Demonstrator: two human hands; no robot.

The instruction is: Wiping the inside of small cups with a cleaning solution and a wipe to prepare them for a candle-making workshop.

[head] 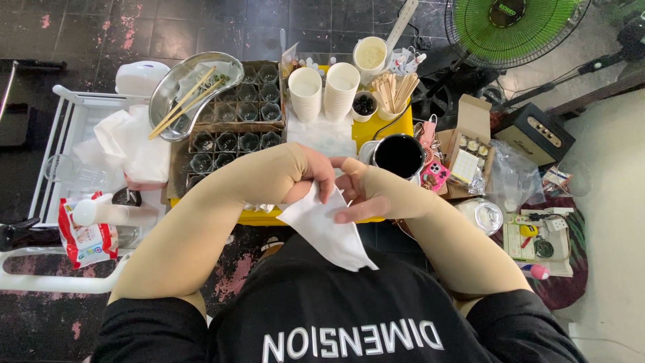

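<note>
Paper first: a thin white sheet of soft paper, creased and drooping to a point (327, 232), hangs between my two hands just above my black shirt (322, 302). My left hand (310, 176), covered to the knuckles by a smooth tan sleeve, pinches the sheet's upper edge with curled fingers. My right hand (363, 193), sleeved the same way, pinches the far corner, one finger laid flat across the paper's face.

Just beyond my hands sits a yellow plastic tray table (386, 126). On its left part lies a dark grid tray of small round glass cups (235, 128), set in rows, some holding something dark. A shiny kidney-shaped steel basin (185, 101) rests on the grid's far left corner, with pale wooden chopsticks (185, 99) slanting across it. To the right stand two stacks of white paper cups (324, 91), ribbed by their rims, and beside them a cup crowded with flat wooden sticks (393, 91). A round dark metal mug of black liquid (399, 156) stands near my right hand.

Far left, crumpled white tissue (134, 144) lies on a white wire rack (64, 134), with a red-and-white plastic bag (84, 235) nearer. Far right, a green bladed fan behind a wire guard (514, 27) stands on the dark tiled floor (201, 27).
</note>
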